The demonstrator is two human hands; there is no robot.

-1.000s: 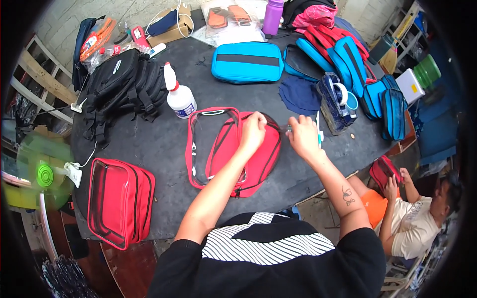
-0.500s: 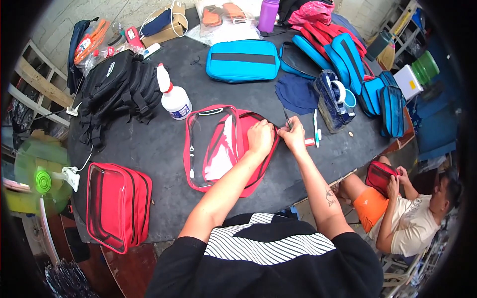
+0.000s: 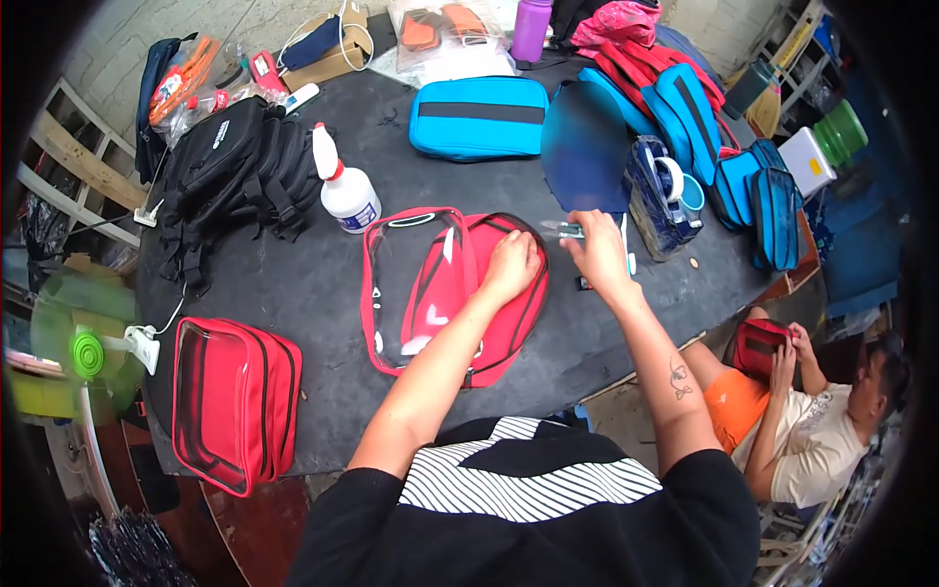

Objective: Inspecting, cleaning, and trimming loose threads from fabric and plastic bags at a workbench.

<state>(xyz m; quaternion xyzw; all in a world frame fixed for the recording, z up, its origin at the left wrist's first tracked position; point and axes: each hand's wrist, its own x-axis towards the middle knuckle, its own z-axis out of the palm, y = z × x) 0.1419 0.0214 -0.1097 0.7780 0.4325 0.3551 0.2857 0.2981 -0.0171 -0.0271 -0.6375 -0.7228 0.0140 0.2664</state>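
A red bag (image 3: pixel 489 333) with a clear plastic front panel lies open on the dark table in front of me. My left hand (image 3: pixel 513 268) is closed on its right part, fingers curled by the black zipper edge. Just right of the bag, my right hand (image 3: pixel 599 252) is closed around small thread snips (image 3: pixel 565 230), their blades pointing left and apart from the bag. The blades are slightly blurred. Beyond my right hand lies a dark blue cloth (image 3: pixel 587 186), partly smeared in the picture.
A white spray bottle (image 3: pixel 350 199), black bag (image 3: pixel 220 161) and second red bag (image 3: pixel 238 401) are at left. Blue bags (image 3: pixel 479 117) lie at the back. A clear-covered case with tape rolls (image 3: pixel 667 196) stands right. A seated co-worker (image 3: pixel 812 421) holds a red bag (image 3: pixel 761 347).
My right hand has moved slightly away from the bag's edge to the right and up, with the snips now pointing left. My left hand stays on the bag.
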